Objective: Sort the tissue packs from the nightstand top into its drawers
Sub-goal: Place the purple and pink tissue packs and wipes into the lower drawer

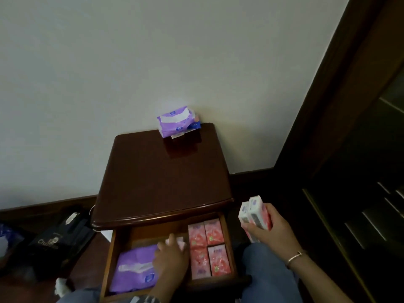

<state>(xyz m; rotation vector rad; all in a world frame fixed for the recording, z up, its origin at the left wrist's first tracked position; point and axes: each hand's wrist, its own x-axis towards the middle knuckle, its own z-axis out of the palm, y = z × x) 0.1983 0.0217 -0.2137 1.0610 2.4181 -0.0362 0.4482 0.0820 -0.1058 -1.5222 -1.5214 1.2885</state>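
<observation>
- Nightstand (161, 178): dark polished wood, set against a pale wall (153, 51).
- Nightstand top: a purple tissue pack (175, 121) lies at the far edge, close to the wall. Blue and pink edges of other packaging show beneath it; how many items are there cannot be told.
- Top drawer (108, 259): pulled out toward the person, interior exposed.
- Drawer contents, left side: a second purple pack (133, 267) lies flat, with a white strip along its middle.
- Drawer contents, right side: four pink packs (208, 248) lie flat in a two-by-two block against the right wall, touching one another.
- Left hand (170, 261): inside the drawer, between the second purple pack and the pink block, partly over the purple one. Its fingers are curled onto a small pink pack (181, 242) at the drawer's middle; blur hides the exact grip.
- Right hand (271, 228): outside the nightstand, to the right of the drawer and above a knee in jeans (266, 272). It grips a bundle of pink-and-white packs (254, 213), held roughly upright. A thin bracelet (295, 256) sits on the wrist.
- Hands: well apart, each holding its own load.
- Surroundings: a black bag (59, 239) with pale lettering lies on the floor left of the nightstand; a dark wooden cabinet (360, 149) stands at the right.
</observation>
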